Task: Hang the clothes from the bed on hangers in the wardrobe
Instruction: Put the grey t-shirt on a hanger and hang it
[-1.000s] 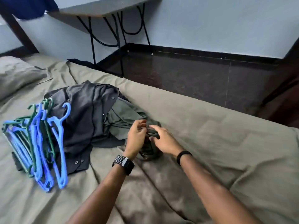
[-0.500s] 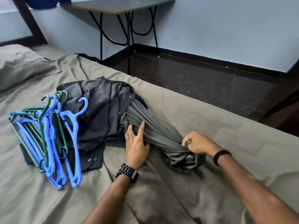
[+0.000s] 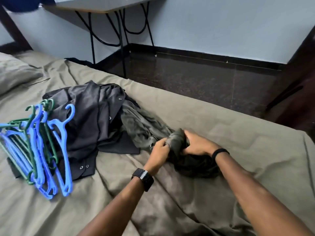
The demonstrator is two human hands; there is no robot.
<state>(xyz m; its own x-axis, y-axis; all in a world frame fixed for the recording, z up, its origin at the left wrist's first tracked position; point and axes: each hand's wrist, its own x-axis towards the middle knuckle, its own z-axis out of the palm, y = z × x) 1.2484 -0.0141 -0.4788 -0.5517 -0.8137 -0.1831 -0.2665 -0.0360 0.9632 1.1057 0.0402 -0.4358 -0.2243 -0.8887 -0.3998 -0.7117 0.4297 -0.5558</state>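
Blue and green hangers (image 3: 42,150) lie on an olive-green bed sheet (image 3: 221,133). The buttoned shirt (image 3: 88,120) is dark charcoal; the bunched garment (image 3: 141,128) beside it is dark olive. Pale blue wall (image 3: 221,23), glossy dark brown floor (image 3: 196,79).

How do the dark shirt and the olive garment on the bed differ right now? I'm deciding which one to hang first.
The dark shirt is near black with snap buttons showing; the olive garment is grey-green. The dark shirt lies untouched beside the hangers; the olive garment is gripped and bunched at one end by the left hand and right hand. Both lie crumpled on the bed, and the shirt partly overlaps the olive garment.
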